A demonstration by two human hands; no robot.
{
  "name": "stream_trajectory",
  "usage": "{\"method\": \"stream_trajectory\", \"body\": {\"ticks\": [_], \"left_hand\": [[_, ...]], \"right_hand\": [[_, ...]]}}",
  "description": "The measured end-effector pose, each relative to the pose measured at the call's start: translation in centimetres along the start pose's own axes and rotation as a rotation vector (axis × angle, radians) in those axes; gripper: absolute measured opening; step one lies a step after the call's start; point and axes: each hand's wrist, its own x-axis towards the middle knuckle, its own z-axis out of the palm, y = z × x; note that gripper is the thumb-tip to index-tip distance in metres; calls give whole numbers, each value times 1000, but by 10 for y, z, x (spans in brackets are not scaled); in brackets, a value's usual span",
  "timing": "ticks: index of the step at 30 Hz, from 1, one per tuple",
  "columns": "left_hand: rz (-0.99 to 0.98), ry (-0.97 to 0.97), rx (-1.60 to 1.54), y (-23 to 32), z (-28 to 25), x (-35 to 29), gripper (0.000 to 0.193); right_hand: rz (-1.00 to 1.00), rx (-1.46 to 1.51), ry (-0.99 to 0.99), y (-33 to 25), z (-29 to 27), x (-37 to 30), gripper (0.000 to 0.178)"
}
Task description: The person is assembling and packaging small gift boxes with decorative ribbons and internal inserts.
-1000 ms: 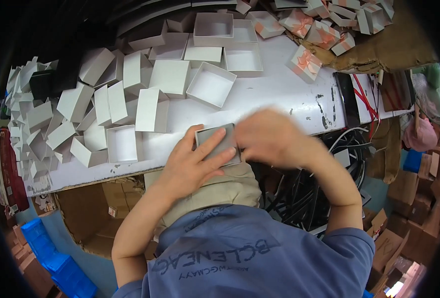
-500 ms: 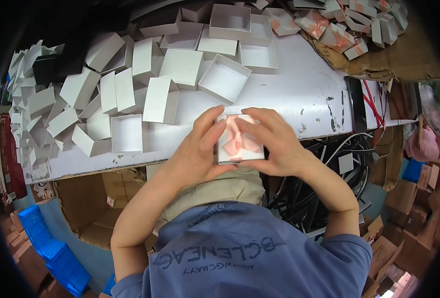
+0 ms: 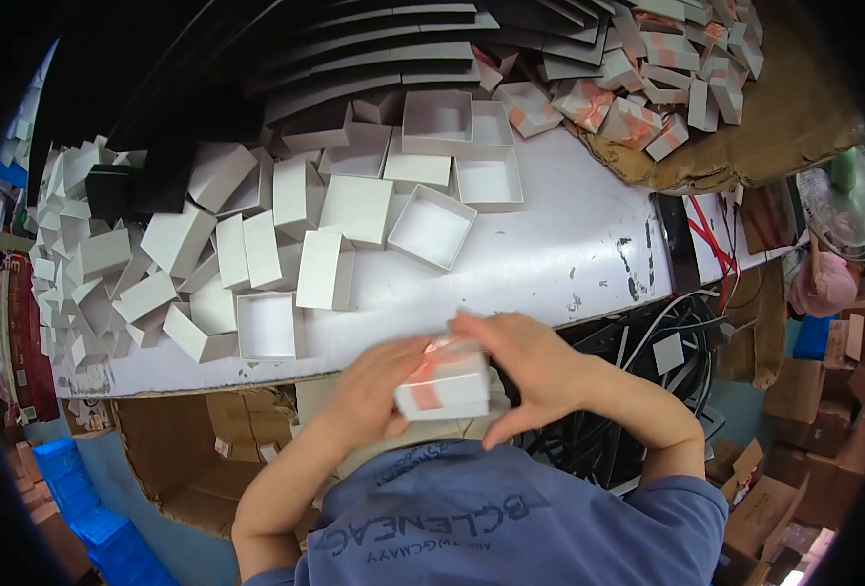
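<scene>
Close to my body, in front of the table edge, is a small white gift box (image 3: 457, 391) with a pink ribbon and bow. My left hand (image 3: 369, 386) grips it from the left side, with the fingers over the far edge. The box is tilted so that its near side shows. My right hand (image 3: 540, 366) is open on the other side, thumb and fingers spread apart. Its fingertips are by the far right corner of the box; whether they touch it I cannot tell.
Plain white box halves (image 3: 354, 210) lie heaped on the white table (image 3: 540, 254). Finished ribboned boxes (image 3: 633, 122) fill a cardboard tray (image 3: 745, 161) at the far right. Stacked dark panels (image 3: 384, 54) rise at the back. Black straps (image 3: 608, 420) hang below the table edge.
The box has come down toward my body and tipped, showing its side. My right hand has opened away from it, while my left keeps hold. The view has shifted toward the table's far side.
</scene>
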Motion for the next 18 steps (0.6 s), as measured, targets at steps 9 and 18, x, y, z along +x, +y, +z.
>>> {"method": "stream_trajectory", "body": {"ticks": [9, 18], "left_hand": [[-1006, 358, -432, 66, -73, -124, 47], [-407, 133, 799, 40, -77, -60, 55]], "right_hand": [[-193, -503, 99, 21, -21, 49, 53], [-154, -1749, 403, 138, -196, 83, 24]]}}
